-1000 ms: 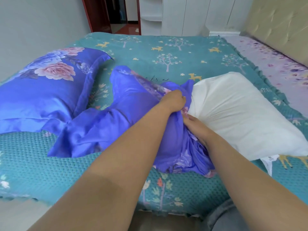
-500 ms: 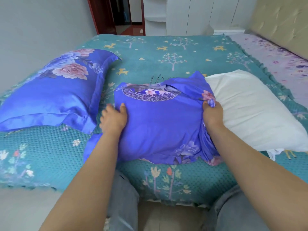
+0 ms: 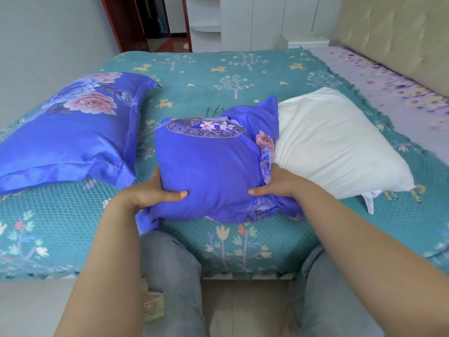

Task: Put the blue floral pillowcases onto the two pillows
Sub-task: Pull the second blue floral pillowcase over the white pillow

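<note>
Both hands, left hand and right hand, pinch the loose pillowcase beside the bare pillow on the bed. Its opening seems bunched, so the pillow's corner may snag.

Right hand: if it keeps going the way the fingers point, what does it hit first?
The right hand points left across the blue pillowcase it already grips. Straight on, its thumb would probably meet the left hand, which faces it; depth between them is unclear.
</note>
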`<state>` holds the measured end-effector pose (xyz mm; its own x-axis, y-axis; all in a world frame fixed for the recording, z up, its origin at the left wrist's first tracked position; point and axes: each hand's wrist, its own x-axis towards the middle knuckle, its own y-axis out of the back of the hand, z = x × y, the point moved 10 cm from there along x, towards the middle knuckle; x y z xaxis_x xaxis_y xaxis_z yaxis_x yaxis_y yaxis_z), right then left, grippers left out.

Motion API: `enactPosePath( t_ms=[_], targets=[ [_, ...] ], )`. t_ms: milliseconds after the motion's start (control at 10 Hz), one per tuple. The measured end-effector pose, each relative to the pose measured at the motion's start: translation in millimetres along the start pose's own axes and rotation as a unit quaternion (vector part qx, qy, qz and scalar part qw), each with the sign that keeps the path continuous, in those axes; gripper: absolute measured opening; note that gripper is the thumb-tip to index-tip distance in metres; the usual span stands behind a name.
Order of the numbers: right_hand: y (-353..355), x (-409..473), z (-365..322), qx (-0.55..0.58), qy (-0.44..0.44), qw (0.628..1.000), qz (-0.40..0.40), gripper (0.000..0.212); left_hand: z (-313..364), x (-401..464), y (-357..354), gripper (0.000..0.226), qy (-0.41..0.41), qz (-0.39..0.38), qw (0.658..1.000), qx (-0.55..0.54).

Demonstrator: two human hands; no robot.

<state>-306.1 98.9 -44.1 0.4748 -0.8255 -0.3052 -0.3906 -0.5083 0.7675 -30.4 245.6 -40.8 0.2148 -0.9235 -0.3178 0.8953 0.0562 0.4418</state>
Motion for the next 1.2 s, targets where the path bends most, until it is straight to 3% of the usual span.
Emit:
enactPosePath(
  t_ms=[100,200,300,400,500,600,700,800,900,1000,1100,1200],
  targets=[
    [-13,-12,-2,-0.135,0.014,0.989,0.063,0.126,21,-3,16,0.109,-0.054,0.094,0.991,-0.075],
    [12,-36,1,-0.234,0.009,0.938,0.255,0.090,42,-9,24,0.078,-0.103,0.183,0.961,-0.179],
    [46,-55,21,-0.208,-0.035,0.923,0.323,0.043,48,-13,33,0.053,-0.114,0.231,0.924,-0.281],
    [75,-64,42,-0.048,-0.073,0.942,0.325,0.031,53,-7,29,0.033,-0.098,0.200,0.882,-0.416],
    [115,-80,27,0.073,-0.059,0.921,0.378,0.023,63,-18,23,0.014,-0.049,0.203,0.843,-0.496],
    [167,-111,-11,0.121,-0.023,0.875,0.468,0.023,95,-34,36,0.015,-0.083,0.202,0.817,-0.534],
    [213,-141,-67,0.131,0.059,0.835,0.532,0.024,159,-71,70,0.042,-0.223,0.207,0.762,-0.572],
    [261,-172,-133,0.104,0.139,0.796,0.580,0.030,185,-92,102,0.032,-0.273,0.235,0.669,-0.650],
    [290,-161,-158,0.126,0.145,0.810,0.554,0.044,205,-94,118,0.026,-0.282,0.298,0.731,-0.546],
    [258,-88,-143,0.123,0.107,0.890,0.425,0.053,205,-64,73,0.053,-0.250,0.337,0.870,-0.259],
    [157,-19,-100,0.001,0.044,0.975,0.218,0.063,159,2,-17,0.082,-0.145,0.207,0.967,0.015],
    [69,0,-38,-0.107,-0.017,0.989,0.101,0.077,100,28,-83,0.076,-0.046,0.124,0.947,0.294]
  ],
)
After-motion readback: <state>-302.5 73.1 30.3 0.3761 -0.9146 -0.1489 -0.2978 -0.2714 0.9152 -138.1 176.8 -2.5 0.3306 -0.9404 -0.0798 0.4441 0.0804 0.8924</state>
